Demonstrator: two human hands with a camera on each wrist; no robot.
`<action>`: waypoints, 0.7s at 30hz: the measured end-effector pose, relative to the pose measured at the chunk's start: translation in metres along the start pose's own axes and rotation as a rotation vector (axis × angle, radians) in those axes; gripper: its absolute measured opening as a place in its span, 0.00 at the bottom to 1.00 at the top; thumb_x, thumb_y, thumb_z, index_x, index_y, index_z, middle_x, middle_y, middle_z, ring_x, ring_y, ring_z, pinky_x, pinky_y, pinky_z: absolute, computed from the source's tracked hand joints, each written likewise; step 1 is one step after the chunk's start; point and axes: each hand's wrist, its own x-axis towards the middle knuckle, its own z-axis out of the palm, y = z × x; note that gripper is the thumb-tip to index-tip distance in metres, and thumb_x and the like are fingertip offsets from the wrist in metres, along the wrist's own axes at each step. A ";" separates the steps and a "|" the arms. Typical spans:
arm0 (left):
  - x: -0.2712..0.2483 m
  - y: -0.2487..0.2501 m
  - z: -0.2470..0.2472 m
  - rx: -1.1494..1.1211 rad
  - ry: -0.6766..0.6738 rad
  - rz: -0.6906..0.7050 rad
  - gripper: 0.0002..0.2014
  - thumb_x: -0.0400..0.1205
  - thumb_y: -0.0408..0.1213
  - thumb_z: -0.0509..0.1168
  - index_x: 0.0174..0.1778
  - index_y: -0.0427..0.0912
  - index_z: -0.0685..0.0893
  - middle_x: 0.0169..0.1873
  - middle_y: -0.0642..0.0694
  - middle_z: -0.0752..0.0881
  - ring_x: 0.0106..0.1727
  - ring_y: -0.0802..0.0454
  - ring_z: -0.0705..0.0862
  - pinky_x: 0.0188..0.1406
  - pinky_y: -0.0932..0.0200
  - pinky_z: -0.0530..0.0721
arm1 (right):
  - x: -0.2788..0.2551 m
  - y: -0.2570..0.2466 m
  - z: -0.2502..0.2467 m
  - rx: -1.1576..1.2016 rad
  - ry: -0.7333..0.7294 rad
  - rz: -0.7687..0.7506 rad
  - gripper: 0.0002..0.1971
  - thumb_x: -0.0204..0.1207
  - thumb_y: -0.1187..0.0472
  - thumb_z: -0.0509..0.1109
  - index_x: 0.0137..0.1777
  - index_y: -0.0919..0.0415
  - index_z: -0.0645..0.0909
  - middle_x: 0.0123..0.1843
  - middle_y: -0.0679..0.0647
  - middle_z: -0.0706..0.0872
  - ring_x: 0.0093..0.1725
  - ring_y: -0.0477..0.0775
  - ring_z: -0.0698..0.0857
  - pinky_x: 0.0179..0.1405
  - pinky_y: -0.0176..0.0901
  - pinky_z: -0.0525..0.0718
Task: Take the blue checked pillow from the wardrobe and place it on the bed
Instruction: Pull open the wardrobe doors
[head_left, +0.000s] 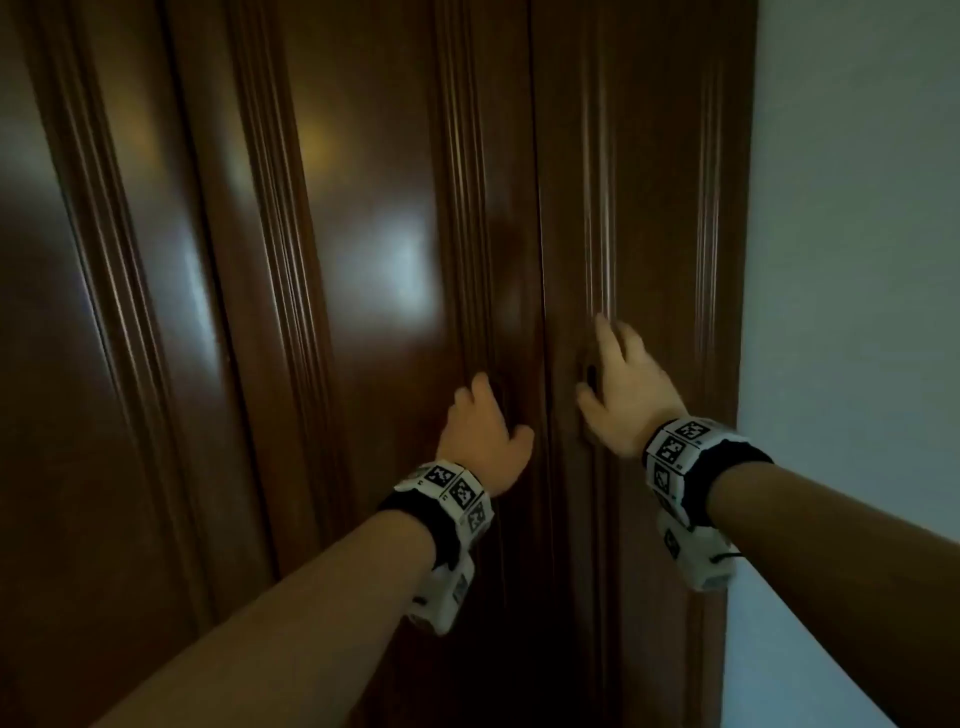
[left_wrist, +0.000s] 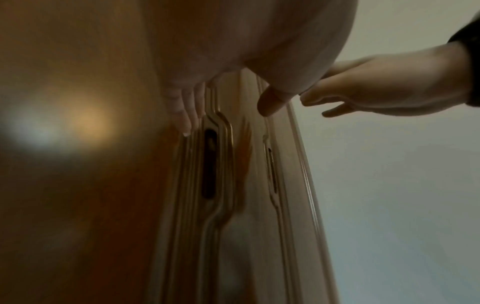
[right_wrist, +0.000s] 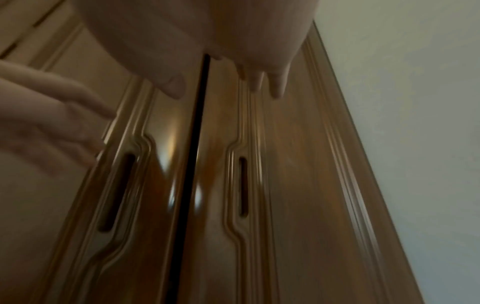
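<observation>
The dark brown wardrobe (head_left: 363, 208) fills the head view with its two doors closed, so the blue checked pillow is hidden. A thin dark seam (right_wrist: 192, 144) divides the doors. My left hand (head_left: 483, 426) reaches to the left door with straight fingers, its fingertips (left_wrist: 188, 121) just above that door's recessed handle slot (left_wrist: 209, 164). My right hand (head_left: 618, 384) is spread open against the right door, over its handle slot (head_left: 590, 376). In the right wrist view this slot (right_wrist: 242, 185) lies below the fingertips (right_wrist: 276, 90). Neither hand holds anything.
A pale wall (head_left: 857, 260) runs directly along the right edge of the wardrobe. Further wardrobe door panels (head_left: 130, 312) with vertical mouldings extend to the left. The bed is out of view.
</observation>
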 end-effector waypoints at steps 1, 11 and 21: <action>0.000 0.001 0.008 -0.071 -0.026 -0.066 0.41 0.79 0.49 0.66 0.84 0.41 0.53 0.75 0.38 0.68 0.74 0.38 0.72 0.70 0.46 0.78 | 0.001 0.002 0.007 0.059 -0.035 0.033 0.41 0.80 0.48 0.62 0.84 0.47 0.39 0.87 0.61 0.50 0.81 0.66 0.64 0.76 0.63 0.71; 0.022 0.020 0.064 -0.129 0.011 -0.329 0.41 0.75 0.53 0.70 0.77 0.36 0.61 0.72 0.36 0.70 0.71 0.36 0.74 0.68 0.43 0.78 | 0.017 0.034 0.079 0.428 -0.178 0.199 0.42 0.81 0.49 0.63 0.85 0.54 0.39 0.84 0.62 0.54 0.76 0.65 0.70 0.70 0.58 0.75; 0.030 0.017 0.068 -0.265 0.097 -0.390 0.47 0.68 0.55 0.71 0.79 0.37 0.62 0.74 0.41 0.68 0.73 0.40 0.71 0.71 0.39 0.75 | 0.036 0.027 0.099 0.801 -0.040 0.511 0.39 0.74 0.45 0.61 0.83 0.51 0.52 0.81 0.57 0.68 0.74 0.61 0.74 0.74 0.61 0.71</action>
